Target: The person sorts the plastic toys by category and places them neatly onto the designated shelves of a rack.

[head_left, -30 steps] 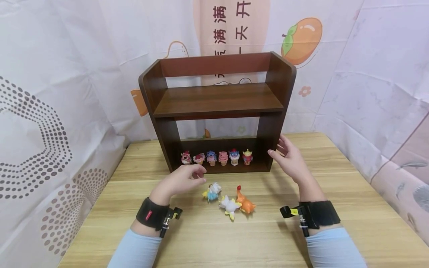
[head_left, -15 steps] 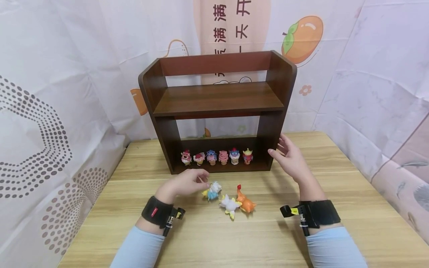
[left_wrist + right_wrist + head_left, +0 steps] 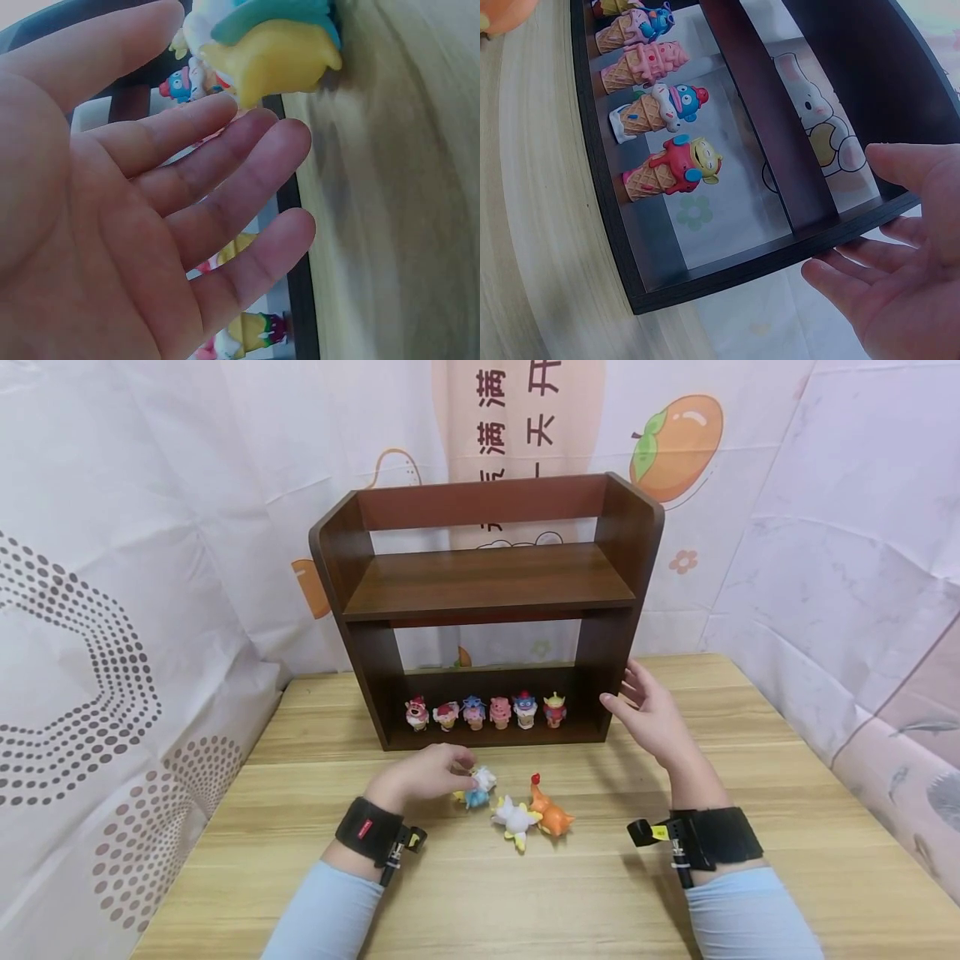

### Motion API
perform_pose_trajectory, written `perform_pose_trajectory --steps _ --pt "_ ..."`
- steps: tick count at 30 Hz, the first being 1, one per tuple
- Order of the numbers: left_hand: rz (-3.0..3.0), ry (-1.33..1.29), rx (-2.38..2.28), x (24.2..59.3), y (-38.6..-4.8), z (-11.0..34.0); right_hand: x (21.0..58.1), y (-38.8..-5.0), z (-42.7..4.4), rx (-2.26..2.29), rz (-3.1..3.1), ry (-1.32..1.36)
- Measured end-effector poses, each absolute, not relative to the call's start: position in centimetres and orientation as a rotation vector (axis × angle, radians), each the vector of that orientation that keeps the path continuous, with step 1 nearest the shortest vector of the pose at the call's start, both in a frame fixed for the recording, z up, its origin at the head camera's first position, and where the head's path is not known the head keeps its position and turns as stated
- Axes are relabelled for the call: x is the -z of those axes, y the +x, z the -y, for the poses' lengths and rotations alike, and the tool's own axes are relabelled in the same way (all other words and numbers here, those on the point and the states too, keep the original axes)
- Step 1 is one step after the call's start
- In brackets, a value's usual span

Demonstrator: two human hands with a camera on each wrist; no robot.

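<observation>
My left hand (image 3: 433,772) is just left of a small white, blue and yellow figurine (image 3: 480,787) lying on the table. In the left wrist view its fingers are spread and nearly straight, and the figurine (image 3: 274,56) sits beyond the fingertips. My right hand (image 3: 651,717) holds the right side panel of a dark brown two-tier shelf (image 3: 487,585). In the right wrist view the thumb lies inside the panel and the fingers outside. A white and yellow figurine (image 3: 514,818) and an orange one with a red tip (image 3: 551,817) lie near the left hand.
Several ice-cream-cone figurines, among them a red one with a yellow head (image 3: 555,710), stand in a row on the lower shelf board. Printed cloth (image 3: 187,460) hangs behind and beside the wooden table (image 3: 525,902).
My left hand has moved right and slightly toward me, from the shelf's front edge to the white, blue and yellow figurine. My right hand stays at the shelf's side.
</observation>
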State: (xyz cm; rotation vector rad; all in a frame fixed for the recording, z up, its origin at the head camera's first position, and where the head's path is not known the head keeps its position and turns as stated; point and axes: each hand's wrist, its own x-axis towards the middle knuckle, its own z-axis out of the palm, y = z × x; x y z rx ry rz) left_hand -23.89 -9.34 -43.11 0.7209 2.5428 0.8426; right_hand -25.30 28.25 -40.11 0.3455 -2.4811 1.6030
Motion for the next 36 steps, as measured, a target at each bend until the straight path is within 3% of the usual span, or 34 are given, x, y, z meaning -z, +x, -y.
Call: perform_pose_trajectory --steps 36 --pt "-2.509 0.735 -0.780 44.3 -24.2 7.4 40.2 -25.3 -28.3 -1.590 2.474 0.360"
